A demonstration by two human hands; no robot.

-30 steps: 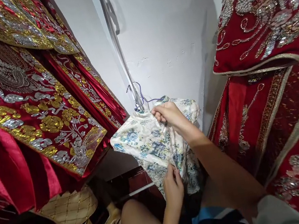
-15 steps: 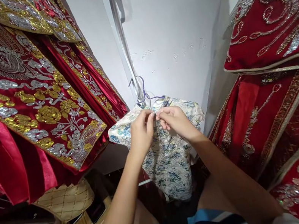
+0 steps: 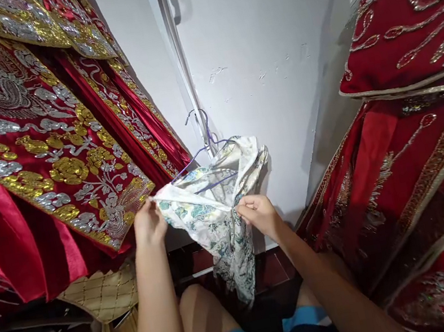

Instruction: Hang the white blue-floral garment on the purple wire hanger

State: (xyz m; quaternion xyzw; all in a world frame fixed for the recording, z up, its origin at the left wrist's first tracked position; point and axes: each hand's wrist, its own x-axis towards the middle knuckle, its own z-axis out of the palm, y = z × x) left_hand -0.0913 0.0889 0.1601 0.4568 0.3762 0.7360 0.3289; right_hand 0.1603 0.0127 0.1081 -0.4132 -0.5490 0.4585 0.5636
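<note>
A white floral garment [image 3: 210, 219] with blue, green and yellow print hangs on a thin purple hanger [image 3: 208, 134] in the middle. My left hand [image 3: 149, 223] pinches the garment's upper left edge and holds it stretched outward. Lower and to the right, my right hand [image 3: 256, 212] pinches the front edge near the middle of the neckline. The neck opening gapes, and part of the hanger shows inside it. Below my hands the cloth hangs bunched and narrow.
Red garments with gold and silver embroidery [image 3: 72, 169] hang at the left, and beaded red ones [image 3: 409, 58] at the right. A pale wall [image 3: 249, 29] stands behind a metal pole [image 3: 177, 53]. Wooden furniture with a quilted cream pad [image 3: 103, 295] is at the lower left.
My left hand has moved left and down, pulling the garment's edge outward. My right hand has moved slightly down. The neck opening has widened, and the right shoulder has folded inward.
</note>
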